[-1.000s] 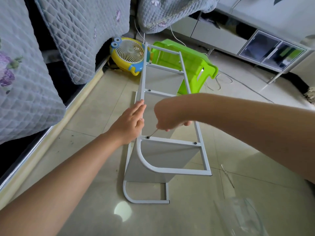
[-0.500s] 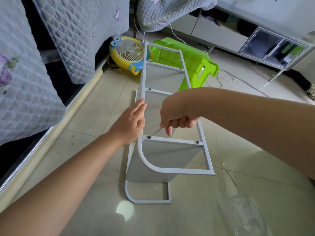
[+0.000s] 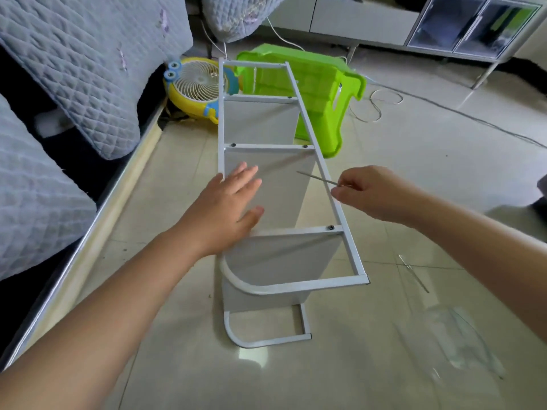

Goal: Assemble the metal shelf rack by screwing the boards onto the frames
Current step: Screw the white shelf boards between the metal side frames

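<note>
At centre frame our left hand [image 3: 229, 207] lies flat-fingered over the rack [image 3: 340, 216] (holding nothing), our right hand [image 3: 374, 192] pinching a thin tool [image 3: 316, 178].

Open floor tile [image 3: 444, 173]: right of the rack [image 3: 334, 199], passable. Left: narrow strip of tile, bounded by quilted bedding [image 3: 88, 69]. Far end: blocked by green plastic stool [image 3: 322, 93] and yellow fan [image 3: 198, 84]. Near right: clear plastic bag [image 3: 453, 344], loose thin tool [image 3: 414, 273].
</note>
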